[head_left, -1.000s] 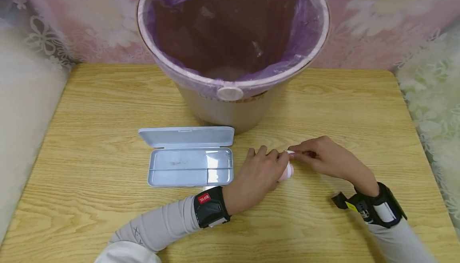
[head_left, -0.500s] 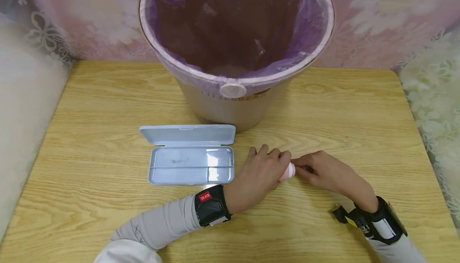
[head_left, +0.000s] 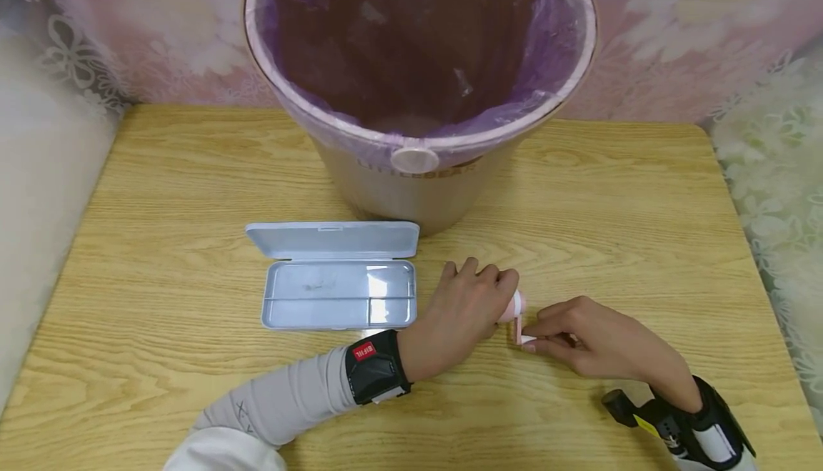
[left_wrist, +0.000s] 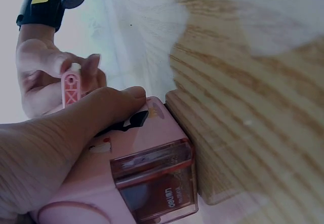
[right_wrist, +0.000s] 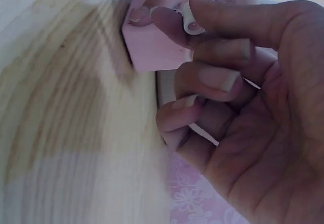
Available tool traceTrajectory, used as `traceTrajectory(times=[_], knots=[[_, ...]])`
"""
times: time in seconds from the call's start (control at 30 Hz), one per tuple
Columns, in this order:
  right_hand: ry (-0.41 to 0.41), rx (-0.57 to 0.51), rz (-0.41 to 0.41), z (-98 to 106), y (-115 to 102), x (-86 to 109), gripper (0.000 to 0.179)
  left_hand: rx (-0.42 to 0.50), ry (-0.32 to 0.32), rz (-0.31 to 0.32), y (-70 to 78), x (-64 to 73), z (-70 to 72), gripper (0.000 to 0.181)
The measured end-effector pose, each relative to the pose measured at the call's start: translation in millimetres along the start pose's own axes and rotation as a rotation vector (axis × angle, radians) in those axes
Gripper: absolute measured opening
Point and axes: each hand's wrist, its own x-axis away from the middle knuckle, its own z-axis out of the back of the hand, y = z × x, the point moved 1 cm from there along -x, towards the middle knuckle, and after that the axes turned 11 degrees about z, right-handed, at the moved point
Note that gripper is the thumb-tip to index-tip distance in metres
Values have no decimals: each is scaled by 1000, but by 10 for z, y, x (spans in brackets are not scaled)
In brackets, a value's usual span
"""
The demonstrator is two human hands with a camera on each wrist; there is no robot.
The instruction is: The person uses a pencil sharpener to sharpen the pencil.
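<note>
My left hand (head_left: 458, 314) grips a pink crank pencil sharpener (left_wrist: 91, 181) on the table, covering most of it in the head view. Its see-through drawer (left_wrist: 159, 188) with dark contents shows in the left wrist view. From the sharpener's right end sticks a pink crank handle (head_left: 517, 329), pointing toward the front edge. My right hand (head_left: 598, 339) pinches the handle's white knob (right_wrist: 189, 22) between thumb and forefinger, the other fingers curled. To the left lies an open light-blue pencil case (head_left: 315, 290), its lid raised.
Behind the case stands a large bin (head_left: 411, 196) lined with a purple plastic bag (head_left: 546, 49). A wooden table (head_left: 643, 228) runs around both hands. Patterned pink cloth (head_left: 180, 35) hangs at the back.
My right hand has moved from behind the sharpener's end toward the front edge, swinging the crank handle round with it. The left hand has stayed in place on the sharpener.
</note>
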Motion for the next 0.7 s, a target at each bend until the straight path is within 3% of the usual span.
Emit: traceTrajectory(times=[0.7], knots=[[82, 34, 89, 86, -14, -1, 26, 41, 2, 18, -11, 2, -19, 19]])
